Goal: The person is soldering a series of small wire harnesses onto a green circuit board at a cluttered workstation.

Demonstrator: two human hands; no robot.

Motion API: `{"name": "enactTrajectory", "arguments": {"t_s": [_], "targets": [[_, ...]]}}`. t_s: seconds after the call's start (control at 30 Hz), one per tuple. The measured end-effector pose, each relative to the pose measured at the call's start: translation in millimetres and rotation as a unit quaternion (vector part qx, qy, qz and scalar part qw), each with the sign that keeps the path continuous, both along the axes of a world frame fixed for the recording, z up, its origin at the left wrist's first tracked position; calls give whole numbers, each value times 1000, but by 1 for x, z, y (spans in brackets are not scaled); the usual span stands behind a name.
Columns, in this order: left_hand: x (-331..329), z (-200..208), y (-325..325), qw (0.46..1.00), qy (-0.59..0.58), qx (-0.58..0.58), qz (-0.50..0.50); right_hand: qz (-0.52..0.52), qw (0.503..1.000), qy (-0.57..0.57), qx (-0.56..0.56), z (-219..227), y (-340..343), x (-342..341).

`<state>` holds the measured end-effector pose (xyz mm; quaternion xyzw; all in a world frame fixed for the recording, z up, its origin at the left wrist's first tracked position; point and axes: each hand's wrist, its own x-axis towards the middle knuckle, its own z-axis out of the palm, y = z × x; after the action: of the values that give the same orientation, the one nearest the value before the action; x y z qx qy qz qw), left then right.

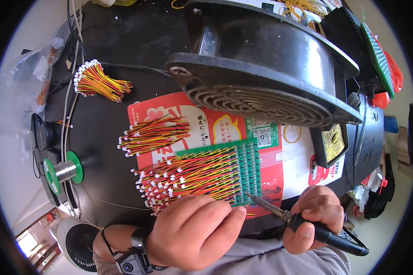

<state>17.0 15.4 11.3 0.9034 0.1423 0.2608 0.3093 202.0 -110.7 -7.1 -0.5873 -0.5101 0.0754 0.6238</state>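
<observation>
My right hand (317,217) is wrapped round the black handle of a soldering iron (323,234). The iron's tip reaches the lower part of a green circuit board panel (248,172). Close beside that tip, my left hand (195,229) is closed, thumb and fingers pressed together; whatever they pinch is hidden. Rows of red and yellow wires with white connectors (192,178) run leftward from the panel. A thin strand leads from a solder wire spool (65,171) with green flanges toward my left hand. A short red-yellow wire end (250,214) shows past my left fingertips.
A large black fan (270,68) stands over the panel's far side. Loose wires (156,133) lie on a red printed sheet (137,110), and a bundled bunch (101,82) sits farther left. At right is a black tray with yellow tip-cleaning material (333,145). Cables (71,105) run down the left.
</observation>
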Motion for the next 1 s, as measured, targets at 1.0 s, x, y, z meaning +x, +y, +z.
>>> {"name": "enactTrajectory", "arguments": {"t_s": [1.0], "targets": [[0, -7, -8, 995, 60, 58, 48, -28, 999, -8, -37, -2, 5, -13]]}}
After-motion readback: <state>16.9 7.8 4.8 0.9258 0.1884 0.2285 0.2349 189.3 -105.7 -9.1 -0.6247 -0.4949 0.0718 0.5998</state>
